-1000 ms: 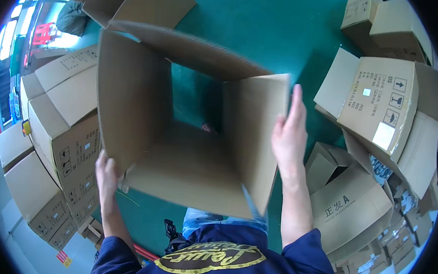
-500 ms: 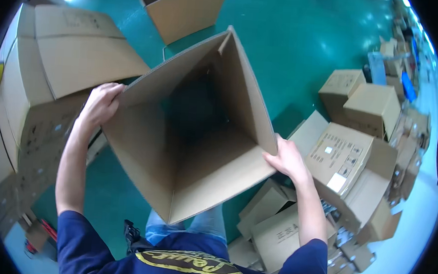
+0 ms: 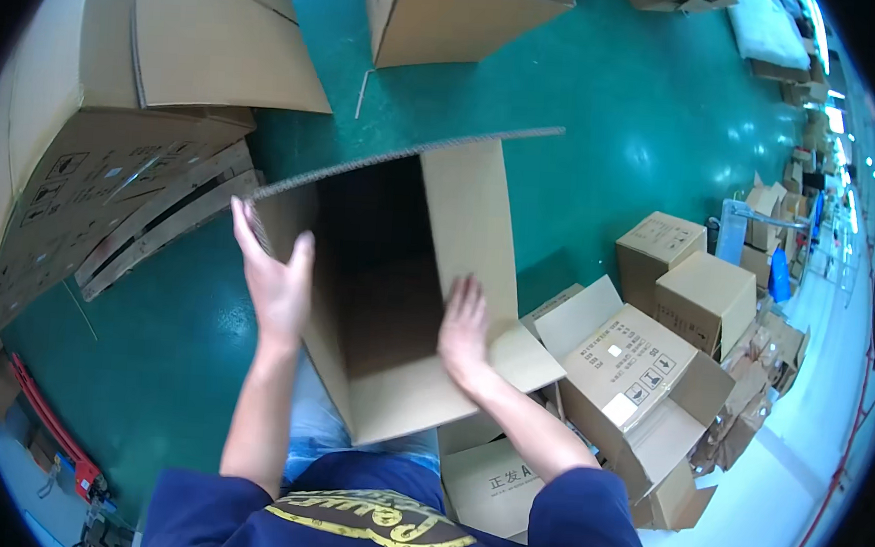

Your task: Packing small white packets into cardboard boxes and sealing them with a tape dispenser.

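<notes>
In front of me stands a large brown cardboard box (image 3: 431, 384), tilted, with its top side facing me and its inside dark. The far flap rises along its back edge, and the right flap (image 3: 469, 215) leans outward. My left hand (image 3: 282, 289) is at the box's left edge, fingers stretched and thumb apart, open. Against the right side, near the front corner, my right hand (image 3: 466, 335) lies flat with its fingers straight. Neither hand is closed round anything.
A big carton (image 3: 221, 50) rests on a wooden pallet (image 3: 165, 222) at the left. Another open box (image 3: 463, 24) stands beyond. To the right are an open carton (image 3: 628, 360), two closed cartons (image 3: 707, 295) and flattened cardboard. A red pallet-jack-like tool (image 3: 52, 430) lies lower left.
The box has come down and toward me, its flaps now spread. My hands have left their grip on its left and right rims; the right hand has shifted inward onto the right side.
</notes>
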{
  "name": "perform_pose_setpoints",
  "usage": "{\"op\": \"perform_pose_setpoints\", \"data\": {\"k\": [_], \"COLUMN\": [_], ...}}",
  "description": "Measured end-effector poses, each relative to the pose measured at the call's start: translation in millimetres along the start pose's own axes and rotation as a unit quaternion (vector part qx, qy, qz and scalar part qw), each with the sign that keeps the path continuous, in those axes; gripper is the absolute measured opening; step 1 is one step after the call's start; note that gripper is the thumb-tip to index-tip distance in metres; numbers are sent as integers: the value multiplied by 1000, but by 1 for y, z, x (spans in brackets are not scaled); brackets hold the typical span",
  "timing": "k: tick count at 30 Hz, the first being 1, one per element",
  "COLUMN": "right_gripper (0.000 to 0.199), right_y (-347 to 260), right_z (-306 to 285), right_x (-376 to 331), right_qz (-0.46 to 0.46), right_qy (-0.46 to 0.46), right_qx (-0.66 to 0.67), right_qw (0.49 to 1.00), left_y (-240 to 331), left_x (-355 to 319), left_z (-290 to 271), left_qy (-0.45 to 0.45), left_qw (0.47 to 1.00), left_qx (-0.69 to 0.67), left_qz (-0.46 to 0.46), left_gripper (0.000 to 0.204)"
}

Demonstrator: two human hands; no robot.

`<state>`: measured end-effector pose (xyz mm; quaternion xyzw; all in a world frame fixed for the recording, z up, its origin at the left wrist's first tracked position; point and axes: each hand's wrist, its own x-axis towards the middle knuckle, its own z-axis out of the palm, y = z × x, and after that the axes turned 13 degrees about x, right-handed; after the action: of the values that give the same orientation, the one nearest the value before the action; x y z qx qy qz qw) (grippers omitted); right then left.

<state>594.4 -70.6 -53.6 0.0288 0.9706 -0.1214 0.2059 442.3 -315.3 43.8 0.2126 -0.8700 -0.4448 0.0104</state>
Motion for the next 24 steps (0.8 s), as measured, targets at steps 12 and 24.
{"op": "perform_pose_setpoints", "data": {"k": [12, 24], "right_gripper": [77, 75], "right_y": [20, 12], "right_z": [-28, -70], "right_x": [28, -58], "right_qz": [-48, 262], "right_qy": [-41, 362], "right_qx": [128, 570], "right_qw": [990, 690], "left_y": [-12, -74], "left_x": [-89, -38], "left_z": [154, 236], "left_qy": [7, 110], "left_qw": [983, 952], "left_qx": [182, 273], "left_qz": [34, 87], "left_gripper": [79, 59]}}
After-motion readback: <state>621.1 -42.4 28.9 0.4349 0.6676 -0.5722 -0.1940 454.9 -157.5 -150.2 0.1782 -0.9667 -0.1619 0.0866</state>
